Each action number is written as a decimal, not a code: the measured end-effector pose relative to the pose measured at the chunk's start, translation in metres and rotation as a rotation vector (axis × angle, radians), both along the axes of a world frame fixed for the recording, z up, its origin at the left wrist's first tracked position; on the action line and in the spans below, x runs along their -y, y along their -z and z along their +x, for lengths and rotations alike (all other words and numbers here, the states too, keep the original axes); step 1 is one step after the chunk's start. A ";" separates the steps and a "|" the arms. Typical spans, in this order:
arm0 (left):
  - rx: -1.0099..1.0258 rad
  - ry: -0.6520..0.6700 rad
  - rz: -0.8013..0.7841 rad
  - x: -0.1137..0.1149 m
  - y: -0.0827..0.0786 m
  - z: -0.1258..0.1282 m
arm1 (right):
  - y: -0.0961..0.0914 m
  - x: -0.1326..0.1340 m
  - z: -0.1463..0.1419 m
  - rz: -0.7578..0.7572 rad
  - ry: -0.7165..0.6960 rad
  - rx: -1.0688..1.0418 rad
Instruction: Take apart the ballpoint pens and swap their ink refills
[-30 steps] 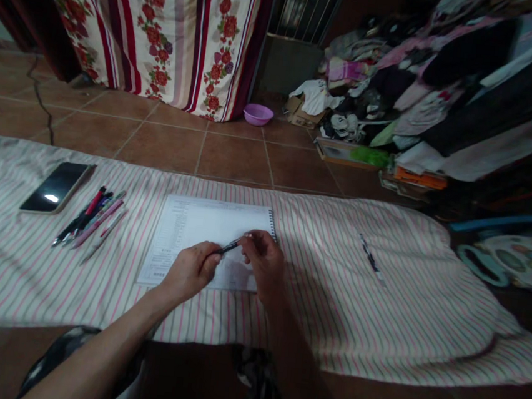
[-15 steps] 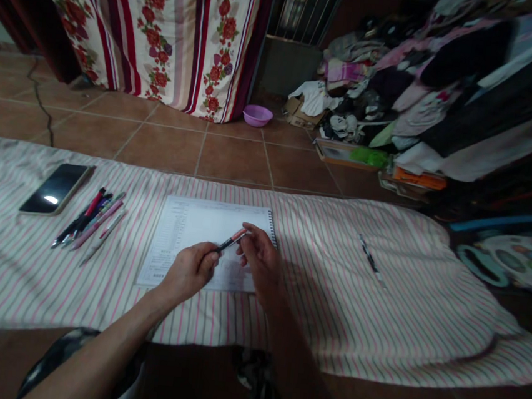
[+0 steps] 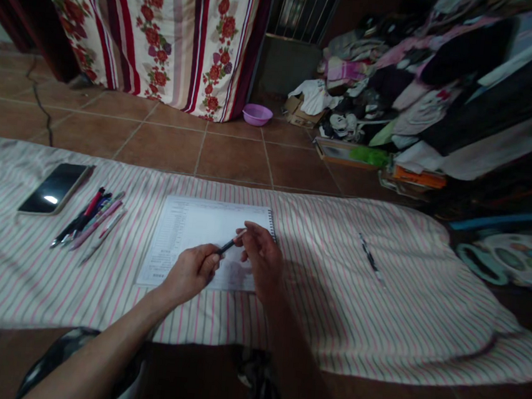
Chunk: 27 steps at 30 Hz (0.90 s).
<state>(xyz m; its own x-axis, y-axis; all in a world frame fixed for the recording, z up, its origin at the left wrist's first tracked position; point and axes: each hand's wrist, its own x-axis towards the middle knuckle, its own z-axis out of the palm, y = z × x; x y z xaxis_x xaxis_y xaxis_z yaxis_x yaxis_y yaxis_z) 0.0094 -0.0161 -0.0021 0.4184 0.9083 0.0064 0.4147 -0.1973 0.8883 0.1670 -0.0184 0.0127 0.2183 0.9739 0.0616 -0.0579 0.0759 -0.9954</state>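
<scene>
A dark pen [image 3: 227,246] slants up to the right between my two hands, above a spiral-bound notebook [image 3: 212,219]. My left hand [image 3: 195,267] is closed round its lower end. At the upper end, the thumb and fingers of my right hand [image 3: 261,252] close on the pen's pale, reddish tip. Printed text and a table show along the notebook's left side, and the spiral runs down its right edge. Both hands hide part of the lower page.
Left of the notebook lie several pens [image 3: 88,217] in a bunch, with a phone [image 3: 55,188] beyond them. A black-and-white pen [image 3: 370,258] rests to the right on the striped cloth [image 3: 310,329]. A purple basin [image 3: 257,115] and heaped clothes [image 3: 376,78] are on the floor behind.
My right fingers have slid a little and now cover more of the pen's reddish upper part. My left hand keeps its grip, almost in the same place.
</scene>
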 end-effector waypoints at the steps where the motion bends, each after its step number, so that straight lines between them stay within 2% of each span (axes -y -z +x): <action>1: -0.009 0.003 0.006 0.000 0.000 0.000 | 0.000 0.000 -0.001 -0.019 0.030 -0.006; 6: 0.030 0.035 -0.057 0.002 0.000 0.000 | -0.001 -0.002 0.000 -0.059 0.112 0.045; 10: 0.193 0.032 -0.221 0.003 0.004 0.002 | -0.001 -0.002 0.001 -0.016 0.076 0.006; 15: 0.405 0.014 -0.466 0.002 -0.002 0.006 | -0.002 0.000 -0.001 -0.072 0.007 -0.122; 22: 0.565 0.089 -0.648 0.001 -0.008 0.005 | 0.003 -0.006 -0.002 -0.114 0.093 -0.043; 27: 0.658 0.088 -0.763 0.001 -0.012 0.003 | 0.004 -0.006 -0.001 -0.121 0.098 -0.067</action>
<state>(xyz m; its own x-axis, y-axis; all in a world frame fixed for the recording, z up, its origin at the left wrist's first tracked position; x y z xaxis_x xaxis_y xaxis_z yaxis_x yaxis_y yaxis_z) 0.0120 -0.0175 0.0098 0.6067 0.7324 -0.3090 -0.1920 0.5122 0.8371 0.1663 -0.0120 0.0085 0.3126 0.9471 -0.0724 -0.1230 -0.0352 -0.9918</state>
